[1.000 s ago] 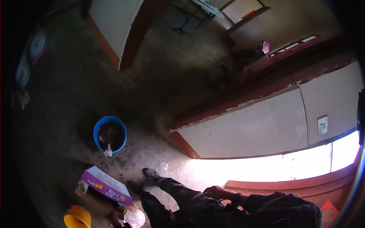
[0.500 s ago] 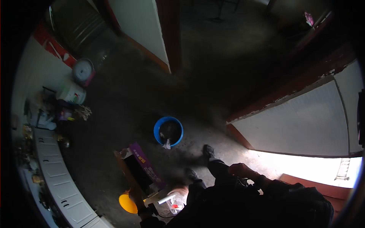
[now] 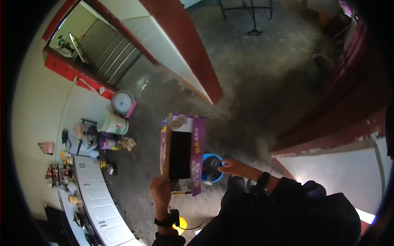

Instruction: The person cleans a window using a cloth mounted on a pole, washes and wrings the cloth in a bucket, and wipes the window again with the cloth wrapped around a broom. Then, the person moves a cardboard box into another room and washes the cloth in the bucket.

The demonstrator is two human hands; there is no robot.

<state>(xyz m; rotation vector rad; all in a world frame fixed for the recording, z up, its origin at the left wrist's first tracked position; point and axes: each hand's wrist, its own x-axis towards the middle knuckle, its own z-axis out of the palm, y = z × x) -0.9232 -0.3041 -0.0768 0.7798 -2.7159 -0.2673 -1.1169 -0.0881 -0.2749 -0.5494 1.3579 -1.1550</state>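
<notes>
A purple printed cardboard box (image 3: 198,151) with a dark open inside is held up in front of me. My left hand (image 3: 161,192) is closed round its lower left edge. Past the box's right side, a blue bucket (image 3: 221,177) stands on the floor, partly covered by the box. It holds dark contents, with something pale at the near rim. My right hand (image 3: 238,169) is over the bucket's right side in view, its fingers stretched towards the box with no object seen in them.
White cupboards (image 3: 102,205) run along the left. Beyond them stand a white bucket (image 3: 113,124) and a round grey lid-like object (image 3: 122,102). A yellow object (image 3: 180,224) lies low by my left wrist. Red-framed wall ends (image 3: 184,45) stand ahead; a white panel (image 3: 340,164) is at right.
My left hand has lifted the box and brought it to the right, in front of the bucket. My right hand has moved from beside my leg towards the box. The view has shifted and brightened.
</notes>
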